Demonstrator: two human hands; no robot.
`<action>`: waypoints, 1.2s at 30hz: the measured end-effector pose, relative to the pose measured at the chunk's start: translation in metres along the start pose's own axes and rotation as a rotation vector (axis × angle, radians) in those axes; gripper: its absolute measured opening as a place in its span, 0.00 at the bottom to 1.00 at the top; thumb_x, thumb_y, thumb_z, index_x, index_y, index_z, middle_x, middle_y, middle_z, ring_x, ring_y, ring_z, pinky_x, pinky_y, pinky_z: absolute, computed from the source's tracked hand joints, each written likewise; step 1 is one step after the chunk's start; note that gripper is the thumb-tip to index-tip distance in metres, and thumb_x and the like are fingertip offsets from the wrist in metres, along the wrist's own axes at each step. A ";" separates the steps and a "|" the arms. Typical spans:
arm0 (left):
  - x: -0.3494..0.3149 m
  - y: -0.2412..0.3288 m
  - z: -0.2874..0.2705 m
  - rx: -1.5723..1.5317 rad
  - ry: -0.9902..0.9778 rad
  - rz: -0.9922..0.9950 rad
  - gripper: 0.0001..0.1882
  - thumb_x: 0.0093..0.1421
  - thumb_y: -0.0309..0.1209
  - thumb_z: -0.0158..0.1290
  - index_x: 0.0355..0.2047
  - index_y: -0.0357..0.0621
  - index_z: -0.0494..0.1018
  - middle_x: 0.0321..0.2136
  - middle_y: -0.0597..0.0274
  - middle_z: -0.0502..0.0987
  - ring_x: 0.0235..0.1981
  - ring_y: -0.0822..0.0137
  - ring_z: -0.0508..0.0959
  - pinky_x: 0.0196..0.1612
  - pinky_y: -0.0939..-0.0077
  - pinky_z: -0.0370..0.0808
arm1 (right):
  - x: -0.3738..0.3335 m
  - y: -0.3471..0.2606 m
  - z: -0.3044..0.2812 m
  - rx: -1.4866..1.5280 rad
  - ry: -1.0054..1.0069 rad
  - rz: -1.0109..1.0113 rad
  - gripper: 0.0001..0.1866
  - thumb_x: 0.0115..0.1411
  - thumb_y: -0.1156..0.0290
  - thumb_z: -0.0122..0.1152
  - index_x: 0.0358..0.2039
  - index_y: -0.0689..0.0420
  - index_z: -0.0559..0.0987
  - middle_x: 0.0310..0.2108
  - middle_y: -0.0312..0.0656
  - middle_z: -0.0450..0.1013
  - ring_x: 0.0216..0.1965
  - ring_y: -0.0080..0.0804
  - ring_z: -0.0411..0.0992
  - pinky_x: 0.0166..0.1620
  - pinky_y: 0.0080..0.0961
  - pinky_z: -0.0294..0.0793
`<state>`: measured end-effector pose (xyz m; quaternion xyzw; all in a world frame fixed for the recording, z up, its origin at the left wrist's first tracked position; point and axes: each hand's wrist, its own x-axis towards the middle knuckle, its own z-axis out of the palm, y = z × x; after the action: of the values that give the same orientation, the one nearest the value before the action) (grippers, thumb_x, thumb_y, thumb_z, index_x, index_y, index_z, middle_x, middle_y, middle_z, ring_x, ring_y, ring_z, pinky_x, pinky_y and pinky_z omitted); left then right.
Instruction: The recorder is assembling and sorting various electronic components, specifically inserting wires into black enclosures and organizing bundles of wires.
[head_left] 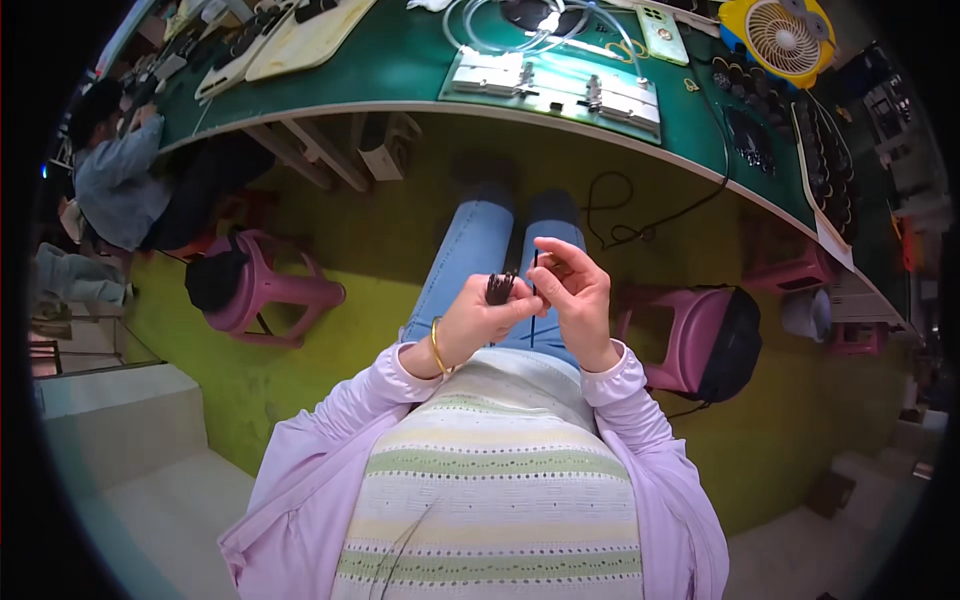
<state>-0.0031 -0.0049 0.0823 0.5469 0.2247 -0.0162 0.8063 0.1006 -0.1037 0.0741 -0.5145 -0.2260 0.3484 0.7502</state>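
Note:
Above my lap, my left hand [472,318] is closed around a bundle of thin dark strands [499,289], perhaps short wires. Their ends fan out past its fingers. Close beside it on the right, my right hand [582,302] pinches one slim black strand [535,262] between thumb and fingertips. That strand stands nearly upright, and its lower end reaches down in front of my jeans. The fingertips of both hands almost meet there; whether the left thumb also touches the strand, I cannot tell.
A green workbench [370,85] runs ahead, bearing a metal fixture [555,88], a phone [662,36] and a yellow fan [786,42]. Pink stools stand left [270,290] and right [680,335]. A black cable [650,232] loops below the bench. A person [122,180] sits far left.

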 end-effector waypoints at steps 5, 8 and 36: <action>-0.014 -0.001 -0.031 -0.013 0.076 0.142 0.08 0.48 0.34 0.55 0.19 0.42 0.72 0.12 0.76 0.65 0.13 0.84 0.61 0.15 0.88 0.56 | 0.009 0.000 0.041 -0.208 0.005 -0.004 0.10 0.49 0.81 0.54 0.34 0.65 0.71 0.24 0.32 0.66 0.24 0.16 0.63 0.27 0.11 0.64; -0.003 -0.019 -0.034 -0.106 0.011 0.132 0.14 0.51 0.42 0.51 0.18 0.46 0.71 0.12 0.75 0.64 0.13 0.83 0.61 0.14 0.86 0.55 | 0.008 0.006 0.038 -0.392 0.071 -0.035 0.07 0.46 0.81 0.56 0.29 0.66 0.72 0.22 0.36 0.69 0.21 0.18 0.66 0.26 0.13 0.66; 0.025 -0.048 -0.031 -0.332 -0.208 0.034 0.15 0.56 0.39 0.45 0.25 0.38 0.68 0.19 0.66 0.70 0.18 0.77 0.68 0.24 0.85 0.66 | 0.003 0.023 0.019 -0.402 0.232 0.098 0.05 0.47 0.80 0.56 0.28 0.65 0.73 0.21 0.40 0.71 0.21 0.21 0.69 0.25 0.14 0.68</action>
<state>-0.0038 0.0087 0.0217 0.4057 0.1305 -0.0217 0.9044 0.0821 -0.0844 0.0596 -0.7007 -0.1777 0.2708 0.6357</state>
